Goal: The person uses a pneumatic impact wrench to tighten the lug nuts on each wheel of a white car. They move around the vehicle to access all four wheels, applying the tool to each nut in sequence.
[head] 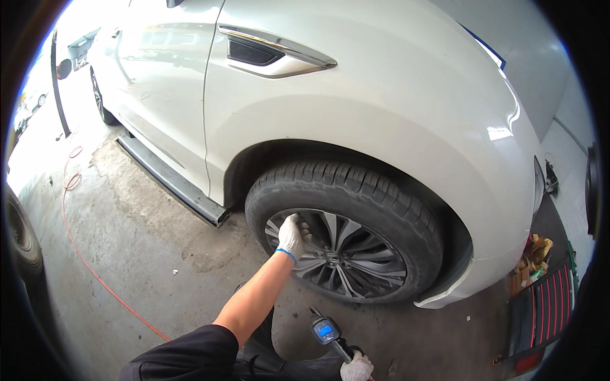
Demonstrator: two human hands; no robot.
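Note:
A white car [381, 109] fills the view, its front wheel before me. My left hand [291, 237], in a white knit glove with a blue cuff, reaches to the upper left of the alloy rim [339, 276]. Its fingers curl by the spokes, just inside the black tyre [281, 195]; whether anything is between them is hidden. Low in the view, my gloved right hand [357, 368] grips the handle of a digital tyre inflator [326, 331]. The inflator's small blue screen is lit and faces up.
Across the concrete floor at left runs a red air hose [128, 305]. Along the car's sill is a dark bar [171, 178]. Another tyre [23, 233] stands at the left edge. Cardboard boxes [536, 255] and a black rack with red stripes [548, 300] are at right.

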